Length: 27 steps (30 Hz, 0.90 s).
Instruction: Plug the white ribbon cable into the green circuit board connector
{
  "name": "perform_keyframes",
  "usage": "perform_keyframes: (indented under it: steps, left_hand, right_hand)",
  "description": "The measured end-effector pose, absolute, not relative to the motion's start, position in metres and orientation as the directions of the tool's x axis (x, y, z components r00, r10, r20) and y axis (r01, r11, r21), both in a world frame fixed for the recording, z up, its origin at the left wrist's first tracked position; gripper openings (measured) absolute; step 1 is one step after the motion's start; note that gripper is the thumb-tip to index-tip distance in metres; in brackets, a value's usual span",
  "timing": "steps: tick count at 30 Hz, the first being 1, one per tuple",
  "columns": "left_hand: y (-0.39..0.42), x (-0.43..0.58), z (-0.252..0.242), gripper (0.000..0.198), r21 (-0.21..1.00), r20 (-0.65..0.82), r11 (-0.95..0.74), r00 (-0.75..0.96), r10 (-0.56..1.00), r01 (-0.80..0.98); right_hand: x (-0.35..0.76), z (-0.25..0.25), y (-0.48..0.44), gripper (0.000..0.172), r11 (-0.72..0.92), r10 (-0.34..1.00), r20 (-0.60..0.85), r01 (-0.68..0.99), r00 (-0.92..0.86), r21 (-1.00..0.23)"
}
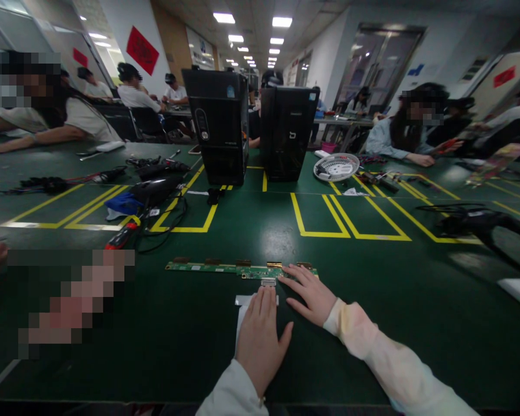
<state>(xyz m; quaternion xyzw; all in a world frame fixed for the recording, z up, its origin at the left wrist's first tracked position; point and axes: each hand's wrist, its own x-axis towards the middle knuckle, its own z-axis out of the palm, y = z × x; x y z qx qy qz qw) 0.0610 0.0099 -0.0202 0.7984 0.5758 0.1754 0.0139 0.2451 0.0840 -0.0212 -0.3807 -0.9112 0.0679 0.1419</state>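
Observation:
A long, narrow green circuit board lies crosswise on the table in front of me, with several copper-coloured tabs along its far edge. Near its middle, a pale connector faces me. My left hand lies palm down over a white flat strip that looks like a ribbon cable. Its fingers are stretched out close together, tips at the connector, and its thumb is apart. What lies under the palm is hidden. My right hand is open, fingers spread, with fingertips on or just at the board's right part.
Two black computer towers stand upright ahead. A white round basket is to their right. At left lie a red-and-black tool and black cabled devices. A black curved object stands at right. Other people sit around.

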Motion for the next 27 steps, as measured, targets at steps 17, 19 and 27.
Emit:
perform_keyframes:
  steps: [17,19,27]
  left_hand:
    - [0.0099,0.0623,-0.0224,0.057,0.199,0.317,-0.340,0.268,0.910,0.919]
    - [0.0086,0.0613,-0.0219,0.055,0.193,0.324,-0.345,0.273,0.906,0.919]
    - [0.0038,0.0572,-0.0190,0.049,0.197,0.317,-0.328,0.257,0.913,0.924]
  right_hand:
    - [0.2443,-0.0211,0.0836,0.050,0.697,0.717,0.212,0.678,-0.664,-0.234]
    - [0.2444,-0.0206,0.0838,0.050,0.697,0.717,0.208,0.678,-0.665,-0.234]
    - [0.2448,-0.0203,0.0840,0.050,0.704,0.710,0.214,0.672,-0.671,-0.229]
